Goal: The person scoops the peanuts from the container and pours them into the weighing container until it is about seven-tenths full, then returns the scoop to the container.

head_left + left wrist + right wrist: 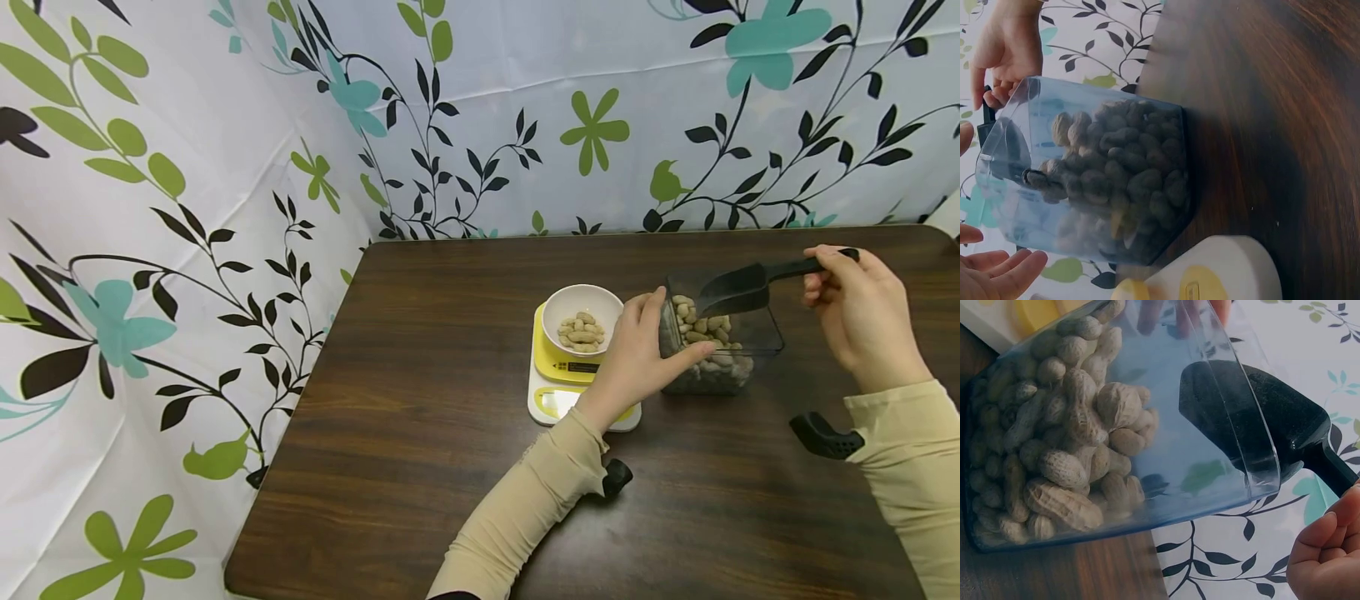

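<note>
A black scoop (pixel 735 292) reaches past the rim into a clear plastic container (pixel 1210 512), its blade above the peanuts (pixel 1063 469). My right hand (pixel 862 308) holds the scoop's handle (pixel 1337 467) with curled fingers. At the container's left side is my left hand (pixel 637 350), fingers extended along the wall and thumb reaching over the near rim. Whether it presses the wall firmly is unclear. A white bowl (pixel 552 310) with several peanuts sits on a yellow and white kitchen scale (pixel 542 367), left of the container.
The dark wooden table (pixel 420 375) extends left and in front of the scale. Patterned cloth (pixel 480 125) hangs behind the table and along its left side. Black wrist devices (pixel 823 436) stick out beneath both sleeves.
</note>
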{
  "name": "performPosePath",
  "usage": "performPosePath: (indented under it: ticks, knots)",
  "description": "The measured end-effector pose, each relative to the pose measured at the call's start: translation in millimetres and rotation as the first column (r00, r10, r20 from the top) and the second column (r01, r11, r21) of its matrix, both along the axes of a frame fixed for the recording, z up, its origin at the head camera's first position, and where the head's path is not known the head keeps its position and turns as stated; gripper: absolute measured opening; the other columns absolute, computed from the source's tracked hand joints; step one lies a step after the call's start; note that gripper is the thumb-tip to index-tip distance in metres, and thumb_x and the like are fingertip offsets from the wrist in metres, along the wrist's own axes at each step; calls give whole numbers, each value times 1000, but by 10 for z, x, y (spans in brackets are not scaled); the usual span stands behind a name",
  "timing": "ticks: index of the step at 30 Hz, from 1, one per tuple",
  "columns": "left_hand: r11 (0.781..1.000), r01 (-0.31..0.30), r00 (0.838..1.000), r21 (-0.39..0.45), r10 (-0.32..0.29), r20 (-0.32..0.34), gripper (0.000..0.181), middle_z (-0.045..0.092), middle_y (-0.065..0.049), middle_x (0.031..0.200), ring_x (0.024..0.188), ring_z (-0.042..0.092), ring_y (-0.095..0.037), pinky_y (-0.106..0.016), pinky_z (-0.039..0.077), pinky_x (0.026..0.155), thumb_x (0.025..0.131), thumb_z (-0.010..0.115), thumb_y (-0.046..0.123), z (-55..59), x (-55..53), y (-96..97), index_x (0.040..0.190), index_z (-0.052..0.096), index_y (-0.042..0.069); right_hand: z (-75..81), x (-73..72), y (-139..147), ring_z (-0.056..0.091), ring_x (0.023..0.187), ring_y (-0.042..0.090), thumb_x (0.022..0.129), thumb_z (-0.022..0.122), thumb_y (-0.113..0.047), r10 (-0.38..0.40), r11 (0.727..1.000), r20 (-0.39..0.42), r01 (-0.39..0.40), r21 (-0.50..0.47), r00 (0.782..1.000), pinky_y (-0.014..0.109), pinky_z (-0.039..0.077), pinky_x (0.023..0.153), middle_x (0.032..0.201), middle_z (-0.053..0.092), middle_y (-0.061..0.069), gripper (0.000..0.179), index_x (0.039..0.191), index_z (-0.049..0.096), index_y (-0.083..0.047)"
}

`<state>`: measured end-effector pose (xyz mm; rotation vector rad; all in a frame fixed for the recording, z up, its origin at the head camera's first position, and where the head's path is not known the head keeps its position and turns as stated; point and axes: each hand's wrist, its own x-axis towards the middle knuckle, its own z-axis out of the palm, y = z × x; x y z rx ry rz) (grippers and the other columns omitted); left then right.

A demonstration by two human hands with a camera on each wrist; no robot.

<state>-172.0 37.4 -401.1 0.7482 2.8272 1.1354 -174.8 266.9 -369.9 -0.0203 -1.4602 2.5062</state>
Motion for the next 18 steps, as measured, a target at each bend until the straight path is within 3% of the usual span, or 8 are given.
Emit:
performPosePath:
  ticks: [12,18]
  knots:
    - [999,6,998,-32,-4,55,81,30,-10,148,131,43,-19,-27,43,101,89,49,57,-53,5,83,151,12,20,40,33,-24,53,57,10,89,62,-11,-20,999,2,20,43,1000,18,44,55,67,59,3,11,96,61,-2]
    - [999,8,996,-34,-5,84,81,31,-7,148,126,49,-17,-25,46,96,89,47,59,-67,2,80,151,10,23,38,48,-61,54,59,8,88,63,-14,-51,986,2,50,160,999,15,45,56,67,61,0,13,96,60,-5]
